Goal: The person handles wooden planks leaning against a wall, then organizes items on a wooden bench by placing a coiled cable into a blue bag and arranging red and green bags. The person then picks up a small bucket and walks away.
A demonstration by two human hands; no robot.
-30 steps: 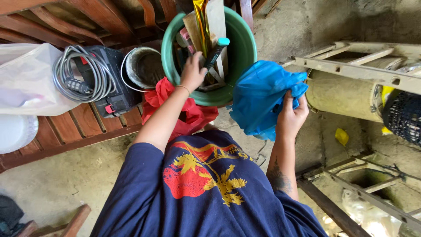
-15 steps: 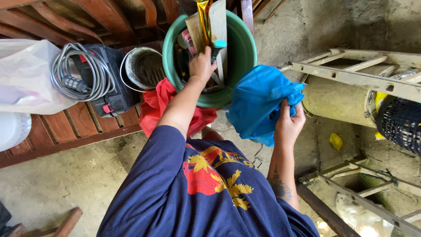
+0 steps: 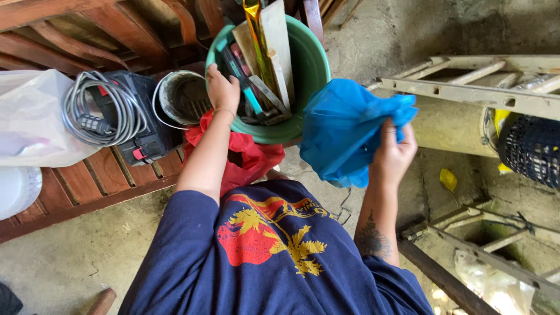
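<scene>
Two hands logged: left hand [image 3: 223, 87] gripping the green bucket [image 3: 312, 64] rim, right hand [image 3: 394, 153] clenched on a blue bag [image 3: 344, 131]. I judge the crammed, upright boards [image 3: 274, 44] could tip out if the rim is tugged.

1. The person wears a navy blue short-sleeved T-shirt.
2. The shirt carries a large print: a red rounded shape overlaid with a yellow palm-like figure, with red and yellow curved bands above it.
3. Both sleeves end above the elbow, leaving the forearms bare.
4. The left hand [image 3: 223, 88] has a thin band around its wrist.
5. The right hand [image 3: 394, 153] is bare; a dark tattoo with a pointed, ornamental outline sits on that forearm near the elbow.
</scene>
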